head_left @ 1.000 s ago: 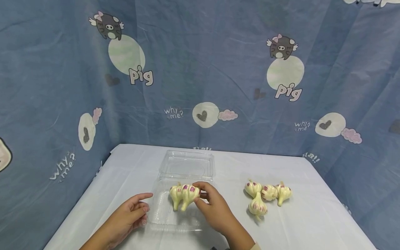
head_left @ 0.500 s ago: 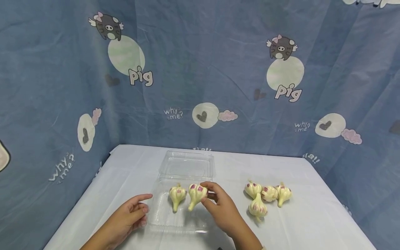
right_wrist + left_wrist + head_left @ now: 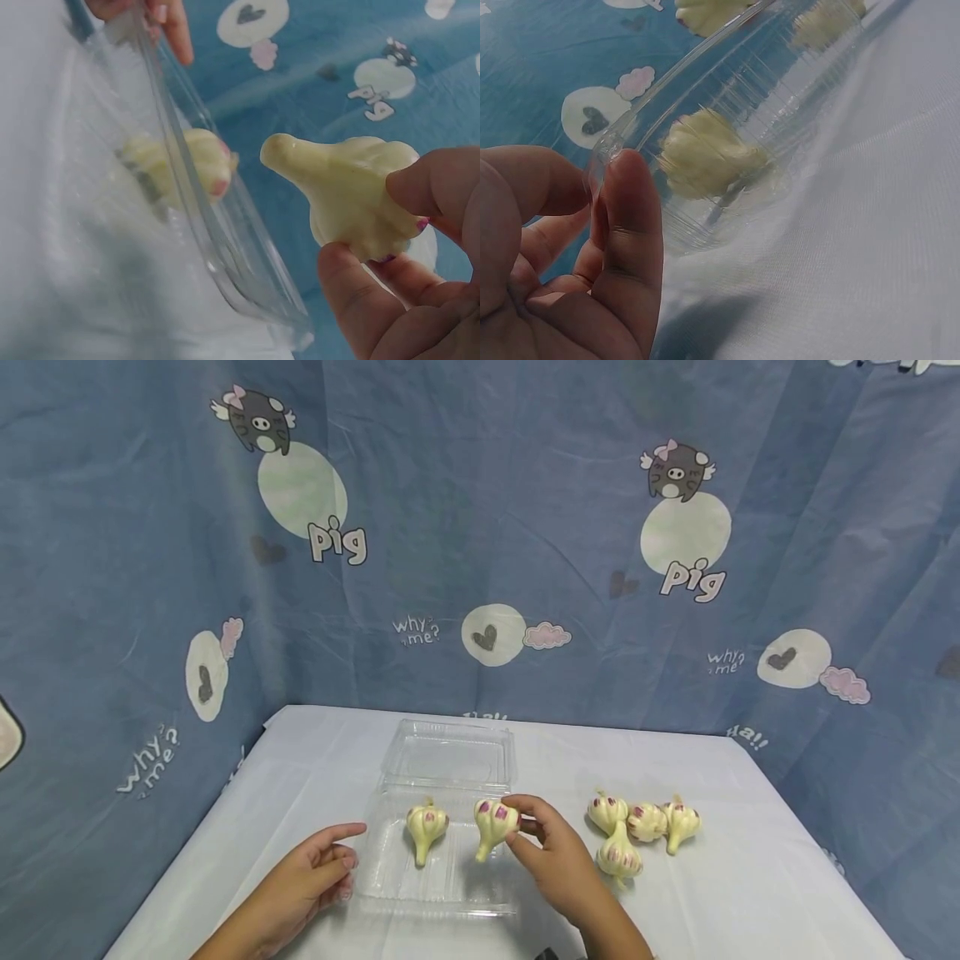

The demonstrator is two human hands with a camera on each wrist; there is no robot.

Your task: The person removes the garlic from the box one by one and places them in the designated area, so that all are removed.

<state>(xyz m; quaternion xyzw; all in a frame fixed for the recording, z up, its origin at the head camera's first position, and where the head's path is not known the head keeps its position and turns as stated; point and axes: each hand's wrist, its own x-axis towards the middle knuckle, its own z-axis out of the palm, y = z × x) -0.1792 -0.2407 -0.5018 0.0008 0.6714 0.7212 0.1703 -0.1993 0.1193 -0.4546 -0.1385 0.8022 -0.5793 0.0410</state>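
Observation:
A clear plastic clamshell box lies open on the white table, its lid folded back. One garlic bulb with purple marks rests inside the box's left half. Above the right half, my right hand pinches a second garlic bulb by its rounded end, stem toward me. In the right wrist view this garlic bulb sits between thumb and fingertips, apart from the box wall. My left hand stays beside the box's left rim, index finger stretched out; in the left wrist view its fingertips meet the box corner.
A cluster of several garlic bulbs lies on the white tablecloth right of the box. Behind the table hangs a blue printed curtain, which also closes off both sides.
My right hand has carried its garlic bulb rightward, away from the bulb in the box, which stays in place. The left hand has barely moved.

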